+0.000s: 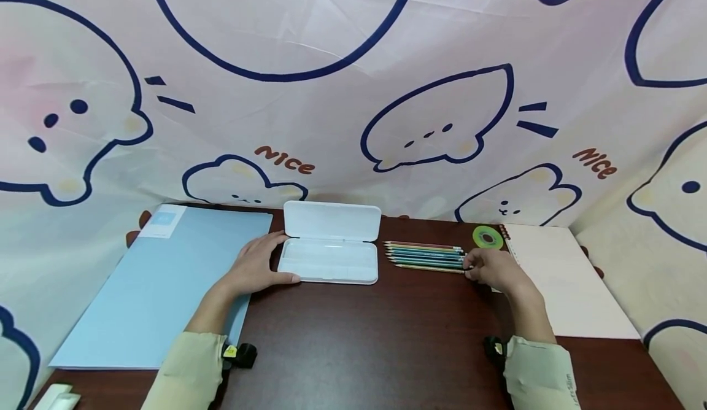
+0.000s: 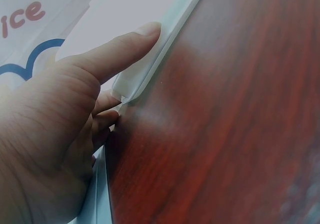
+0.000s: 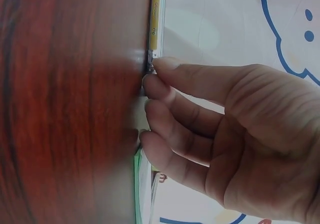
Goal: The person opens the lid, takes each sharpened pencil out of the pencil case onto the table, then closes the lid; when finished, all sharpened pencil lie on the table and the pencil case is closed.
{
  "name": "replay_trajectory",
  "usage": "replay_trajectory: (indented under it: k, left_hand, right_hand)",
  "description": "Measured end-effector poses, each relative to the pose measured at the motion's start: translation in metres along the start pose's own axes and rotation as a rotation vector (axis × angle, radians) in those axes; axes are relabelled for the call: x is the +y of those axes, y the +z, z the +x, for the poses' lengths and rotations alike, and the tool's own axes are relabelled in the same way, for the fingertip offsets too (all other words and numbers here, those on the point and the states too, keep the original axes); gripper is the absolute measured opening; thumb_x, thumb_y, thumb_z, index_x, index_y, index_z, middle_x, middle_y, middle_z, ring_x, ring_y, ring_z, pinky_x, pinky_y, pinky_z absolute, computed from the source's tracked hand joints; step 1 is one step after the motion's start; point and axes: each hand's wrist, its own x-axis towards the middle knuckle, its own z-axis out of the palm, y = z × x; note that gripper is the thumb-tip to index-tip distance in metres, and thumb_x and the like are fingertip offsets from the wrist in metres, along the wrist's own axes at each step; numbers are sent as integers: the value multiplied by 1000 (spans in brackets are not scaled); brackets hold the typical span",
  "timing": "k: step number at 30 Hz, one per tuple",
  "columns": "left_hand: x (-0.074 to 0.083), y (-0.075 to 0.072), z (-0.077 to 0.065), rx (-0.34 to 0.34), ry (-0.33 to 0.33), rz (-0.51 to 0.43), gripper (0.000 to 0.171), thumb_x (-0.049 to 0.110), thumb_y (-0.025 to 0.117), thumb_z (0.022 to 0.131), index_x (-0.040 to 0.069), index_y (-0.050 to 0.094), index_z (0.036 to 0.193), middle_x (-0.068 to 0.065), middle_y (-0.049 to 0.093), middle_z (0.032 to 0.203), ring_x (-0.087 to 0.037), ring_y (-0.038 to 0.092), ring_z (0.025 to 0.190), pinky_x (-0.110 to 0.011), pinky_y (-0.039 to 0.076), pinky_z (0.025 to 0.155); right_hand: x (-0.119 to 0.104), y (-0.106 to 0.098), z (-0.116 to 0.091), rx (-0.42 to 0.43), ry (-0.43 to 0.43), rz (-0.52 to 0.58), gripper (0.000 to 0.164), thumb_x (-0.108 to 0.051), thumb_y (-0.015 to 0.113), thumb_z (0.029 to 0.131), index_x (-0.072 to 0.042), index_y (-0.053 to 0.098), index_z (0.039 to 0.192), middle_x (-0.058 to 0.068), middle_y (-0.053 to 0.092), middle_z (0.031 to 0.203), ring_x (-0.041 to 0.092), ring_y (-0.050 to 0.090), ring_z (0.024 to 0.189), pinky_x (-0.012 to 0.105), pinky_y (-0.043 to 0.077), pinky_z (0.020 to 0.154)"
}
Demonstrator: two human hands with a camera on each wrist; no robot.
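Note:
A white pencil case (image 1: pixel 331 261) lies with its lid raised, its tray facing up. My left hand (image 1: pixel 256 266) holds the case's left end. In the left wrist view, the thumb (image 2: pixel 127 46) lies over the front rim and the other fingers bend around the side. Right of the case, several pencils (image 1: pixel 422 253) lie in a row, tips pointing left. My right hand (image 1: pixel 497 269) pinches the blunt end of the front yellow pencil (image 3: pixel 155 21) between thumb and forefinger. The right wrist view shows its other fingers loosely curled near the tabletop.
A large blue folder (image 1: pixel 182 275) covers the table's left side, partly under my left forearm. A spiral sketchpad (image 1: pixel 574 287) lies on the right, a green ring-shaped roll (image 1: pixel 488 237) beside it. Printed cloth (image 1: pixel 331 121) hangs behind. White-green objects (image 1: pixel 57 398) sit at lower left.

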Motion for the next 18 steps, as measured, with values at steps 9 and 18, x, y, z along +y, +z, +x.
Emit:
replay_trajectory:
  k: [9, 18]
  left_hand:
    - [0, -2, 2, 15, 15, -11, 98, 58, 81, 76, 6, 44, 150, -21, 39, 160, -44, 30, 148, -65, 17, 121]
    - [1, 1, 0, 24, 20, -9, 98, 59, 82, 75, 5, 46, 149, -22, 41, 158, -45, 33, 147, -66, 19, 119]
  right_hand:
    - [11, -21, -6, 93, -38, 46, 16, -18, 69, 95, -9, 71, 108, 8, 71, 93, 22, 61, 84, 33, 49, 71]
    - [6, -27, -8, 128, -87, 105, 23, -25, 67, 98, -10, 71, 115, 10, 73, 100, 22, 63, 88, 34, 52, 74]
